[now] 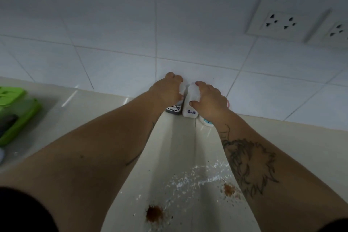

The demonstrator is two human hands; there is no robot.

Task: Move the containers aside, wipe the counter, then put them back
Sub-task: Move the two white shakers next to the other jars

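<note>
— While you are reaching both arms out toward the tiled wall (116,47), what is your left hand (166,90) doing?

— You are closing its grip around the dark seasoning sauce container (174,108), fingers curling over the top. The container is standing upright at the back of the tabletop (175,147), right against the wall.

— And your right hand (210,100)?

— You are wrapping it over the white salt container (190,103), thumb on the front face just above the handwritten label, so that grip is closing on it too. The salt is standing just beside the sauce, the two nearly touching.

— Is anything else sitting back there?

— A third container (206,121), white with a bit of blue, is peeking out under your right wrist; most of it is hidden, so you cannot tell what it is.

— How is the tabletop looking near you?

— Two brown stains are lying on it, one (154,213) between your forearms and one (229,189) beside your tattooed right forearm, with a splash of liquid (199,177) glistening between them. A green box (17,111) is sitting far off to your left, and wall sockets (280,22) are showing at upper right.
</note>
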